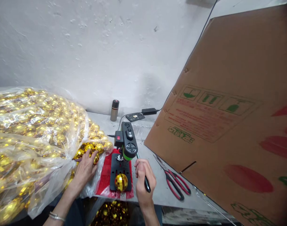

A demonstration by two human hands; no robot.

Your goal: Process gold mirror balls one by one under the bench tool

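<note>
The plastic bag (71, 144) runs out of view at the left, and its cloudy film blurs most of the gold balls (89, 147) inside. Among those at its mouth, the left grip's fingertips are partly hidden; whether they hold one cannot be told. The right grip (144, 180) covers the middle of a pen-like tool (147, 185), whose far tip is lost by the black device (128, 135). Both forearms are cut off at the near edge. The cardboard box (218, 150) leaves the view at right, its small red print unreadable.
</note>
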